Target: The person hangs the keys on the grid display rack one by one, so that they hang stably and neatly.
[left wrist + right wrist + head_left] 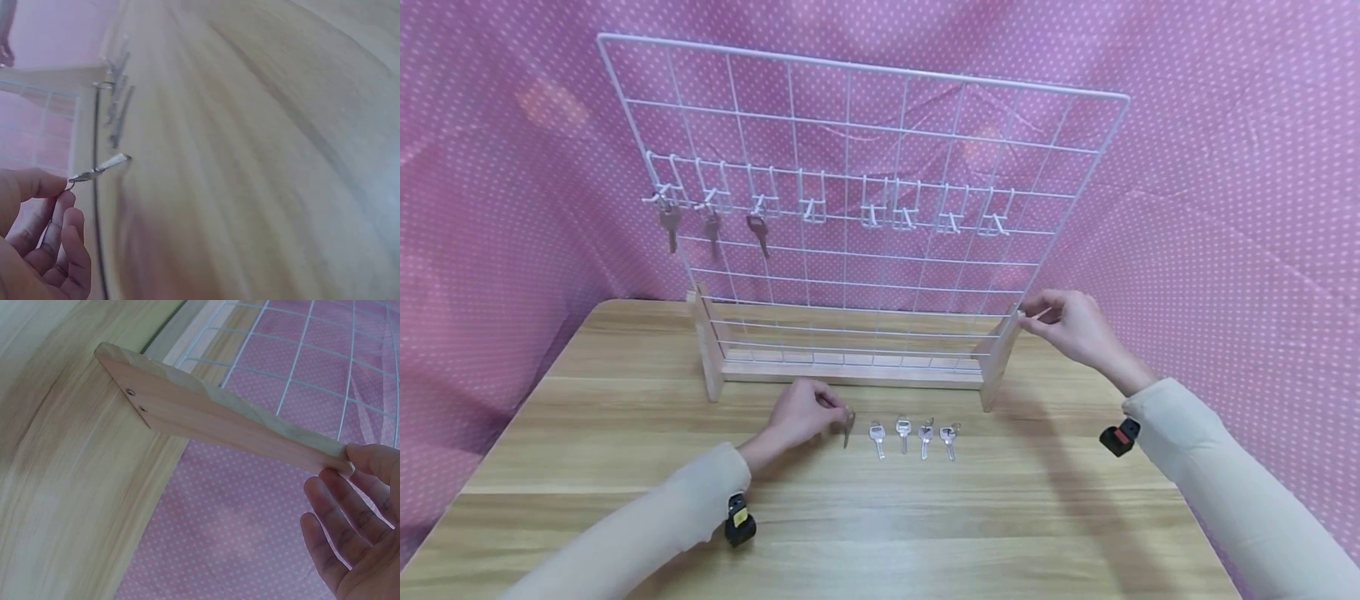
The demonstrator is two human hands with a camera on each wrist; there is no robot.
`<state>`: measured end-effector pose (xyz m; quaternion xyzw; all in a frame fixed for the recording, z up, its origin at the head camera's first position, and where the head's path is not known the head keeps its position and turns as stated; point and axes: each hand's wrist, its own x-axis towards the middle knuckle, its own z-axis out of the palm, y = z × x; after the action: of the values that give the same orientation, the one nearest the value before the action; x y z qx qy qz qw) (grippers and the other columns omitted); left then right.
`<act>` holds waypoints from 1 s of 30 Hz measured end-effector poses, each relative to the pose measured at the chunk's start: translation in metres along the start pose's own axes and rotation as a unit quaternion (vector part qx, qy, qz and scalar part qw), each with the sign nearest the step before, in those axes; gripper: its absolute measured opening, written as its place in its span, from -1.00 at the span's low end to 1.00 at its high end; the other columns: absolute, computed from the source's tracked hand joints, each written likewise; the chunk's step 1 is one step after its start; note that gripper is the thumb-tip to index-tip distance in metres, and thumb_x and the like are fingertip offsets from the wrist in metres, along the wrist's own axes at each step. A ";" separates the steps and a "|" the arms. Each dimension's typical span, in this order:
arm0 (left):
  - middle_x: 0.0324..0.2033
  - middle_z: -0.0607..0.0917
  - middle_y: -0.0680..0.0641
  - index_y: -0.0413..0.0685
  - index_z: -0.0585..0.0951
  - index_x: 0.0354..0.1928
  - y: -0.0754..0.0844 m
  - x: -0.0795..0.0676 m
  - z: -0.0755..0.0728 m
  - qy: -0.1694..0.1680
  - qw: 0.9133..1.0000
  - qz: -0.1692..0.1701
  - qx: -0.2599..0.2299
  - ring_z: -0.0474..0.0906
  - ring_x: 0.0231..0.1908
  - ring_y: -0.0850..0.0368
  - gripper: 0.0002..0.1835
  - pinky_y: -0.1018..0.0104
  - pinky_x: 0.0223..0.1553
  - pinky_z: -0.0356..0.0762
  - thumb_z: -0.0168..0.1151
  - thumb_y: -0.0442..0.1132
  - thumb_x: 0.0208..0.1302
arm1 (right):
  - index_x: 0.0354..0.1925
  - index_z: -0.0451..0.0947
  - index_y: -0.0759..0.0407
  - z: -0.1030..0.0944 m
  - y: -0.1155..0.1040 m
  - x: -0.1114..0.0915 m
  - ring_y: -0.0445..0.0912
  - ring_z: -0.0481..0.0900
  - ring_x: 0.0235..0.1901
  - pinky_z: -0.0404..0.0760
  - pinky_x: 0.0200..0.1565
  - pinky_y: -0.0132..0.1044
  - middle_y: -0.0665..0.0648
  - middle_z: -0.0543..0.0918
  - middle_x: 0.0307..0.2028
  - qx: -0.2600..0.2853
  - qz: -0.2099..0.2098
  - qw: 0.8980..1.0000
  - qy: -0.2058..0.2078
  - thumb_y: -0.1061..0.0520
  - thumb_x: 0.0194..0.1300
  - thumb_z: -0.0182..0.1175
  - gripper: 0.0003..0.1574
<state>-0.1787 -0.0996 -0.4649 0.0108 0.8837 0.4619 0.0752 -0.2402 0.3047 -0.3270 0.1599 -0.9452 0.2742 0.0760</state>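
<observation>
My left hand (802,411) pinches a key (849,429) by the small ring at its head, between thumb and forefinger. In the left wrist view that key (103,166) points away from the fingertips, its tip close over the wood. To its right lie several silver keys (903,433) in a row. The right hand (1070,325) grips the upper end of the wooden side support (219,412) of a white wire grid rack (850,125), thumb on one face and fingers on the other. Three keys (759,233) hang from the leftmost hooks of the grid.
More white hooks (907,217) line the grid to the right of the hanging keys. A wooden base bar (850,371) joins the two side supports on the wooden table (880,525). Pink dotted cloth (1225,167) surrounds the table at the back and sides.
</observation>
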 end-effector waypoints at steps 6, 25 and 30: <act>-0.33 0.84 -0.08 -0.07 0.80 -0.29 0.013 -0.006 -0.022 0.013 0.999 0.018 -0.025 0.65 -0.49 0.08 -0.93 0.27 -0.42 0.64 0.48 -0.23 0.24 | -0.04 0.75 0.30 0.000 -0.001 0.000 0.08 0.81 -0.24 0.61 -0.32 -0.46 0.36 0.84 -0.15 -0.001 0.003 1.000 0.000 0.17 0.37 0.41 -0.74; -0.29 0.84 -0.08 -0.07 0.80 -0.17 0.106 -0.042 -0.119 0.080 0.990 0.114 -0.039 0.66 -0.48 0.18 -0.79 0.40 -0.53 0.50 0.47 -0.08 0.34 | -0.04 0.75 0.31 0.000 -0.002 -0.001 0.07 0.81 -0.25 0.61 -0.32 -0.46 0.37 0.83 -0.14 -0.002 0.000 1.000 0.000 0.19 0.37 0.40 -0.75; -0.41 0.80 0.08 -0.07 0.80 -0.17 0.129 -0.052 -0.141 0.110 0.983 0.140 -0.048 0.65 -0.48 0.21 -0.75 0.42 -0.45 0.55 0.50 -0.04 0.32 | -0.03 0.75 0.31 0.000 -0.002 -0.001 0.10 0.81 -0.23 0.61 -0.31 -0.46 0.37 0.83 -0.13 -0.004 0.004 1.000 -0.001 0.18 0.38 0.40 -0.75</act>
<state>-0.1541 -0.1449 -0.2734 0.0795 0.8530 0.5084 -0.0877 -0.2389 0.3037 -0.3264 0.1562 -0.9470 0.2708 0.0745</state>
